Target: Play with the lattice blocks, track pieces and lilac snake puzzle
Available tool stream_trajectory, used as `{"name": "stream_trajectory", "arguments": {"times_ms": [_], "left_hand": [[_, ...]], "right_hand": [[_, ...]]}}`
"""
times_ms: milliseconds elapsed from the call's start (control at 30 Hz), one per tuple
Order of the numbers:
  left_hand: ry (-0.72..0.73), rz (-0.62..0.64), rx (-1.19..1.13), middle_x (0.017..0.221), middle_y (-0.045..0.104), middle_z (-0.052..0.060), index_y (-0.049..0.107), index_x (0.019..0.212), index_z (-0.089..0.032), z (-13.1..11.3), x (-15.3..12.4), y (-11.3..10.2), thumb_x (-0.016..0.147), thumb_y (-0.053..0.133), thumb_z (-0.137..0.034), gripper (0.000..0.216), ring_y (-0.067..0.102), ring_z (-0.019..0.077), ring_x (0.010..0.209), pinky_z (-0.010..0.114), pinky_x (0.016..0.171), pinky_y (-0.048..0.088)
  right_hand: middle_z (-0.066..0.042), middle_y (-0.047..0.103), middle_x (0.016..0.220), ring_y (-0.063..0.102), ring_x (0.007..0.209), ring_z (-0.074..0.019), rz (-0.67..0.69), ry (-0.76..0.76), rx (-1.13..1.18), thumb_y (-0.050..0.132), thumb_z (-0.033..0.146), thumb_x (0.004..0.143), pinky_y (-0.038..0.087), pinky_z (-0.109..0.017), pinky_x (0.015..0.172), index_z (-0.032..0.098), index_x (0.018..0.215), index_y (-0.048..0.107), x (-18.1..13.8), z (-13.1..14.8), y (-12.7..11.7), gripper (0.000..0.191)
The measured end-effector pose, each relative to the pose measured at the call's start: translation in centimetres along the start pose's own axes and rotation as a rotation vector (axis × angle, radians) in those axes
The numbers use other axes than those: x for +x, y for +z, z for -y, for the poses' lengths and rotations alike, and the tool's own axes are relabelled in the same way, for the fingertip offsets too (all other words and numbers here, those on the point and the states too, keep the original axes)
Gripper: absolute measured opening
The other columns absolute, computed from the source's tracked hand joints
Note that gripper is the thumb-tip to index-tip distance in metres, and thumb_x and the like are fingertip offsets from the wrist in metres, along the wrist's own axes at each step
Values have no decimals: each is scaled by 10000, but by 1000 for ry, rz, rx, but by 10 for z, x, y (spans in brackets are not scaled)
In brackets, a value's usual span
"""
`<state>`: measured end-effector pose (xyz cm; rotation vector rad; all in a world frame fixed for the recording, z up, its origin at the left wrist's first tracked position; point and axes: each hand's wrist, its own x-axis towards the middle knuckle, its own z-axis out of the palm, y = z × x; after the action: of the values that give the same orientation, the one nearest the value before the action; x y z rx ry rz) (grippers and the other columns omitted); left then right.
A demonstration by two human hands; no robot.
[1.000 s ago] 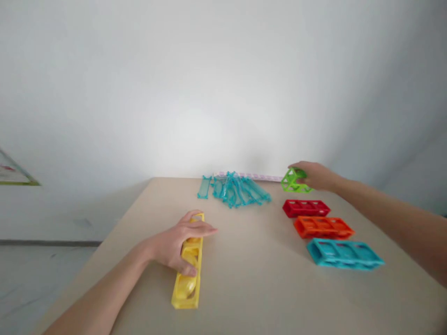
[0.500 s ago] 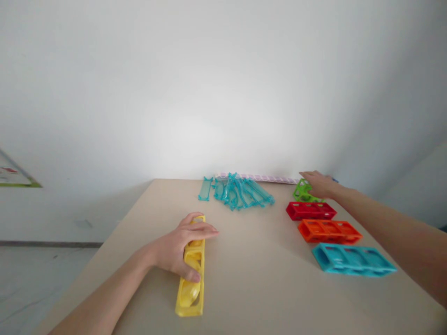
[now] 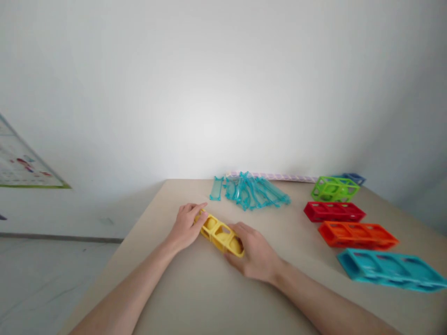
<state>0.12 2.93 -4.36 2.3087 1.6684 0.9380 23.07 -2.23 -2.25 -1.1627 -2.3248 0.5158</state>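
A long yellow plastic frame with oval cut-outs lies slanted on the beige table, held at both ends. My left hand grips its far-left end with curled fingers. My right hand is closed over its near-right end. To the right, in a row from far to near, lie a green frame, a red frame, an orange frame and a teal frame.
A pile of clear blue flat pieces lies at the table's far edge, with a pale strip behind it. A dark blue piece sits past the green frame. A poster hangs on the left wall.
My right hand let go of the green frame, left it at the far right, and came across to grip the yellow frame. The yellow frame turned from lengthwise to slanted.
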Motion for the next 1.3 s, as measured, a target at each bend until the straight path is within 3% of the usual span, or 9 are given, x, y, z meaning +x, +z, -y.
{"name": "stream_trajectory", "arguments": {"times_ms": [200,300,467,633,767,867,1133,1300], "left_hand": [[227,-13,95,1172,605,82,685,1069,-242,-9,2,-14,826,609,-447,327,502,263,1133,452,978,369],[329,29,107,1127,640,71,675,1070,-240,-14,0,-18,786,666,-437,345,546,246,1073,429,948,380],[360,55,60,1058,663,73,696,1017,-230,-8,2,-22,797,667,-382,269,576,229,1011,392,916,413],[386,158,-37,1117,662,80,641,1175,-247,-2,4,-24,831,628,-383,370,576,223,1048,380,948,417],[423,177,106,1168,653,81,601,1239,-266,-11,4,-21,833,613,-427,436,570,249,1072,466,1021,328],[444,181,212,1169,650,89,571,1278,-260,-22,2,-14,867,557,-452,454,583,251,1035,455,985,360],[241,77,368,1066,656,96,558,1296,-231,-38,-2,3,912,474,-438,444,605,255,935,393,865,458],[72,47,343,1048,669,99,591,1277,-233,-34,1,-2,903,483,-437,439,621,267,959,391,873,466]], "right_hand": [[-99,637,1083,594,947,-224,-61,49,68,693,306,759,459,-324,834,170,1168,594,16,-41,-5,442],[-100,637,1060,600,922,-223,-69,76,59,715,314,752,465,-329,825,159,1162,598,17,-44,-4,454],[-105,620,1088,596,941,-222,-67,42,76,695,296,770,466,-345,852,162,1187,583,18,-40,-7,452],[-110,607,1111,585,989,-233,-61,-29,94,661,285,784,462,-356,893,160,1213,575,17,-35,-9,455],[-130,614,1114,595,975,-236,-80,-35,89,652,234,760,468,-352,886,127,1224,564,16,-35,-11,485],[-120,653,1058,617,918,-229,-69,-22,79,646,243,772,482,-333,834,130,1171,604,17,-35,-11,416],[-109,701,990,658,860,-250,-222,264,-46,624,342,799,487,-345,787,155,1079,623,18,-35,-3,337],[-122,686,1002,650,893,-260,-208,274,-71,601,361,801,483,-359,803,143,1092,594,11,-36,-6,364]]}}
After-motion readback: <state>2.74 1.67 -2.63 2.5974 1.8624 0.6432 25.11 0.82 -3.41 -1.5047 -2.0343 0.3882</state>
